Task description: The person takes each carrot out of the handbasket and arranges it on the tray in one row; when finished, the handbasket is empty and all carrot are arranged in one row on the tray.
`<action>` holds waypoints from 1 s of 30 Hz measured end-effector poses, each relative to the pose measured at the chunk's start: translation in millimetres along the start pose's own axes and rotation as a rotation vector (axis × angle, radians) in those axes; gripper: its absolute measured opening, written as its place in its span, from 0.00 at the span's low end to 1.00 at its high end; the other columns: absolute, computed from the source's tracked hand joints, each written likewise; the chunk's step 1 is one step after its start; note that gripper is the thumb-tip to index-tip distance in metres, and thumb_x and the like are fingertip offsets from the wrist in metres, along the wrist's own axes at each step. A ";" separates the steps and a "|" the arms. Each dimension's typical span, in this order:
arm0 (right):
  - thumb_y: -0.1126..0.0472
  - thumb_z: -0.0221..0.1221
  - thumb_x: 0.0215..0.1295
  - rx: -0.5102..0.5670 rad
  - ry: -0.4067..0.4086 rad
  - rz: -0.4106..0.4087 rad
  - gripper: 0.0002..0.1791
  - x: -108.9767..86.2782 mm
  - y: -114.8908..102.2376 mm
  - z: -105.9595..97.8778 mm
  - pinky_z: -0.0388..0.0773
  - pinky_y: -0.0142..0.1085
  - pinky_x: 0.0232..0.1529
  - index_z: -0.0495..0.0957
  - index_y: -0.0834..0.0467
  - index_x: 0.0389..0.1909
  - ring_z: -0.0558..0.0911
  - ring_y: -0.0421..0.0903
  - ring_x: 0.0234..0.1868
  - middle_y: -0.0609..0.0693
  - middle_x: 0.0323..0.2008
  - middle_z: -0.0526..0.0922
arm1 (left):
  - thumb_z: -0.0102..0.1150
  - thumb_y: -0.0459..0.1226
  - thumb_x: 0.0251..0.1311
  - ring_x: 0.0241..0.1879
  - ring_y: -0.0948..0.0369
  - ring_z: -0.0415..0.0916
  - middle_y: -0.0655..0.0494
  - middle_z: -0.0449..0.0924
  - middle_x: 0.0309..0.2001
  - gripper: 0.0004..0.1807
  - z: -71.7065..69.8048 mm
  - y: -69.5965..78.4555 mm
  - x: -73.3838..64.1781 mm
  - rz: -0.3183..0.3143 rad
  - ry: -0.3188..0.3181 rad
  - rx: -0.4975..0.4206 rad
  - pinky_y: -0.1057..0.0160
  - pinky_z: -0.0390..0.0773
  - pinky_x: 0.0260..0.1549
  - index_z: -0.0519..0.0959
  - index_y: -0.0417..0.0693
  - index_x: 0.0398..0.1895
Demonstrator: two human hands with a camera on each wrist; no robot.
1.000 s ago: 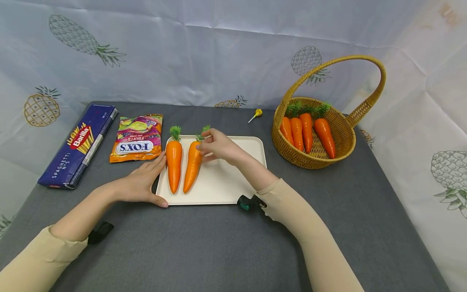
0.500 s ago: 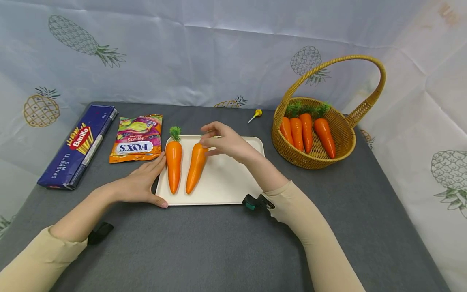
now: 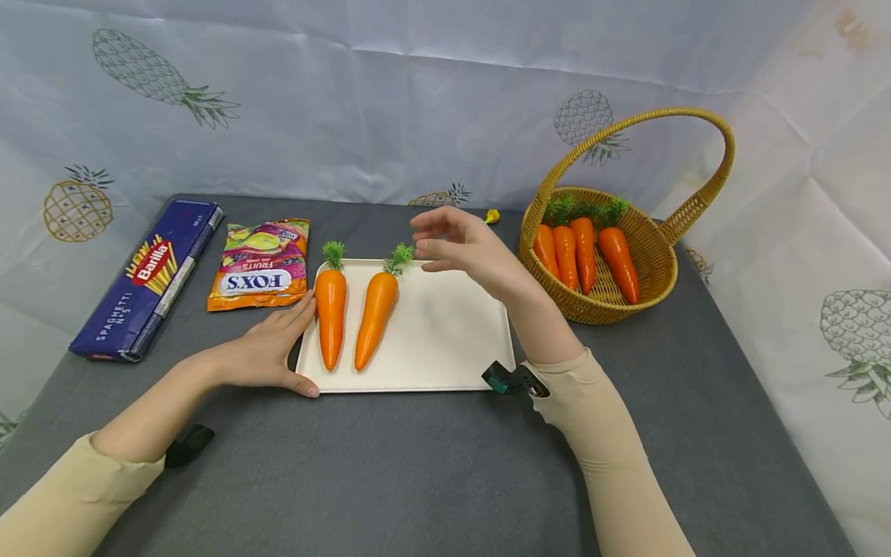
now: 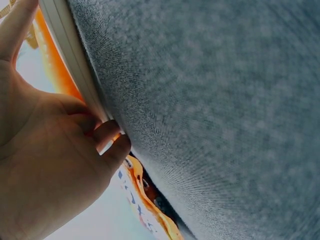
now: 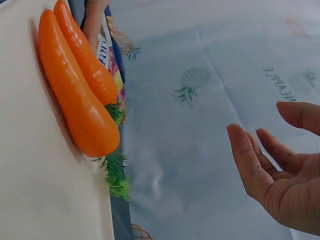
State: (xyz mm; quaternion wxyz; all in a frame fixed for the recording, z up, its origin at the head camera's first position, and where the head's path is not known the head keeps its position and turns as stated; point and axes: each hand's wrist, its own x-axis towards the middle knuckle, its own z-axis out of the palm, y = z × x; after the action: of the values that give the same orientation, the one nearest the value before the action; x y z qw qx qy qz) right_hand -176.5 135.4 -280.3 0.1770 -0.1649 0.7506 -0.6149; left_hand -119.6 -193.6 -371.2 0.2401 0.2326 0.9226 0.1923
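Two orange carrots with green tops lie side by side on the cream tray: the left carrot [image 3: 330, 313] near the tray's left edge, the right carrot [image 3: 377, 319] slightly slanted. My left hand [image 3: 267, 348] rests at the left side of the tray [image 3: 445, 333], fingers straight and thumb at its front corner. In the left wrist view its fingertips touch the tray's edge. My right hand [image 3: 468, 249] hovers over the tray's back edge with relaxed, bent fingers, holding nothing. The right wrist view shows the right hand [image 5: 280, 175] apart from both carrots.
A wicker basket [image 3: 599, 309] with several carrots and a tall handle stands at the right. At the left are a candy bag [image 3: 259, 263] and a blue spaghetti box [image 3: 149, 278]. A yellow lollipop [image 3: 493, 216] lies behind the tray, partly hidden by the right hand.
My right hand has let go of the right carrot and moved right and back. That carrot's top has shifted slightly right. My left hand has stayed in place.
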 end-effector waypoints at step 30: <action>0.65 0.59 0.68 0.432 0.340 -0.148 0.10 -43.1 16.2 -126.5 0.86 0.33 0.44 0.78 0.62 0.49 0.85 0.46 0.38 0.51 0.41 0.85 | 0.70 0.67 0.41 0.75 0.29 0.40 0.37 0.28 0.80 0.75 -0.6 0.8 1.0 0.011 -0.002 0.012 0.24 0.45 0.68 0.36 0.34 0.78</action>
State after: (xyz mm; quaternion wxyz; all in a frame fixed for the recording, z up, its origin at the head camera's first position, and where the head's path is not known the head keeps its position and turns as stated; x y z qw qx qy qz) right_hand -198.2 267.9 -270.6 0.0344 -0.0723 0.6071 -0.7906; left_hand -120.4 -192.6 -370.7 0.2386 0.2393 0.9222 0.1881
